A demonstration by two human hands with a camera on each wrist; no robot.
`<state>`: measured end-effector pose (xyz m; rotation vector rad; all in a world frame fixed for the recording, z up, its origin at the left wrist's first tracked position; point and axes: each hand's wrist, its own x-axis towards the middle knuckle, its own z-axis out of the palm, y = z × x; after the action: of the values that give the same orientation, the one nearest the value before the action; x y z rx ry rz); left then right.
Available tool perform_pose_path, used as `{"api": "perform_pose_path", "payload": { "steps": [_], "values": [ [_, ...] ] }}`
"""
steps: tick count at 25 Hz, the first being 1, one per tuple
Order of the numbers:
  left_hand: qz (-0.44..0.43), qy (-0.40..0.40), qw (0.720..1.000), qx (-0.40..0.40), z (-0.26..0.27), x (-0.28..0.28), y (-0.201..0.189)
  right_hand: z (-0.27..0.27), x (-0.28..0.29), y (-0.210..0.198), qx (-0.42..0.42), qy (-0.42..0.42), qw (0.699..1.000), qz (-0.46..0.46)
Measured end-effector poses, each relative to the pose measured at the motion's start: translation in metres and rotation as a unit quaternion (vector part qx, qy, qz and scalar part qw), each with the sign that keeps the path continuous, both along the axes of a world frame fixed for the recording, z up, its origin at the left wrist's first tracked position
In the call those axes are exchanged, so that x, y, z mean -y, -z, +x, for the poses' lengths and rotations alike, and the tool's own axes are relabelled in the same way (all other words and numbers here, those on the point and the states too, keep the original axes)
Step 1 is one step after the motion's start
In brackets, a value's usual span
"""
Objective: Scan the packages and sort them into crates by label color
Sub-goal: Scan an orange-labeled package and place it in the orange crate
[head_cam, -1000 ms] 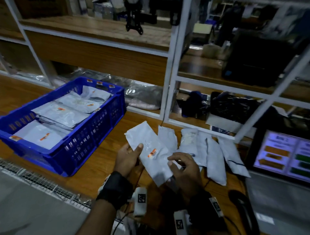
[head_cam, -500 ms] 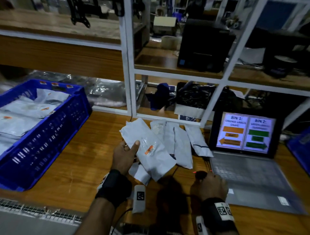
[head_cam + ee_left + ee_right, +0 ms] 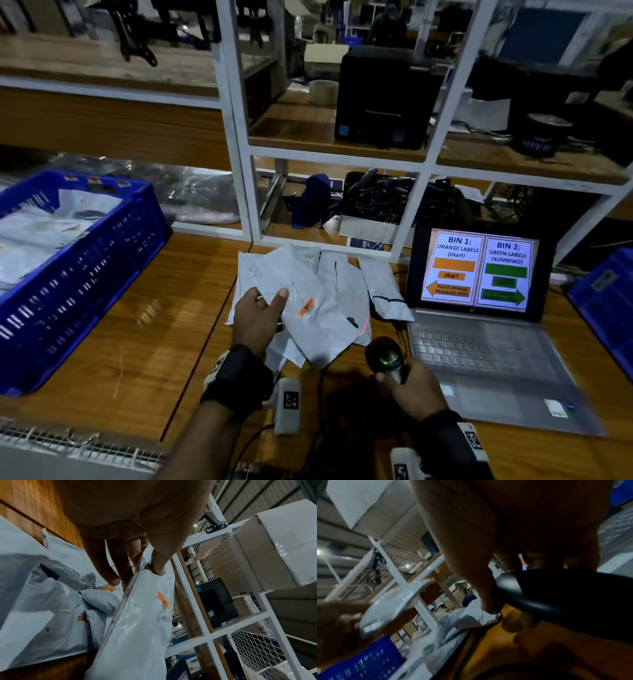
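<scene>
My left hand (image 3: 262,313) pinches a grey mailer package (image 3: 305,308) with an orange label (image 3: 306,307), thumb on top and fingers beneath, holding it tilted above the table; the left wrist view shows the same package (image 3: 137,622) and label (image 3: 163,599). My right hand (image 3: 409,390) grips a black barcode scanner (image 3: 385,356) with a green light, aimed at the package; a red scan line falls near its lower right edge. In the right wrist view the scanner (image 3: 556,595) fills the right side. More grey packages (image 3: 346,284) lie on the table behind.
A blue crate (image 3: 85,274) with several packages stands at the left. Another blue crate (image 3: 606,301) sits at the far right edge. An open laptop (image 3: 479,274) shows bin labels, orange left, green right. A white shelf frame (image 3: 239,154) rises behind the table.
My right hand let go of the package, took hold of the scanner by the laptop and raised it toward the package. The left hand keeps holding the package.
</scene>
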<state>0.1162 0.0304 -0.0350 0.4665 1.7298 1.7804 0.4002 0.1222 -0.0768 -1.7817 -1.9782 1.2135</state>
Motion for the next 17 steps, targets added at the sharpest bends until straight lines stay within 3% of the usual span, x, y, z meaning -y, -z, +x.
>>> {"api": "perform_pose_path", "payload": {
  "steps": [6,11,17],
  "values": [
    [-0.008,-0.003,0.999,-0.046,0.008,-0.006,0.005,-0.005,0.013,-0.060,-0.183,-0.001,0.983,-0.002],
    [-0.028,-0.022,0.996,-0.076,0.014,-0.005,0.003,-0.020,0.014,-0.070,-0.205,-0.069,0.976,-0.031],
    [-0.029,-0.024,0.996,-0.078,0.013,0.000,0.008,-0.033,0.022,-0.066,-0.174,-0.130,0.975,-0.056]
  ]
}}
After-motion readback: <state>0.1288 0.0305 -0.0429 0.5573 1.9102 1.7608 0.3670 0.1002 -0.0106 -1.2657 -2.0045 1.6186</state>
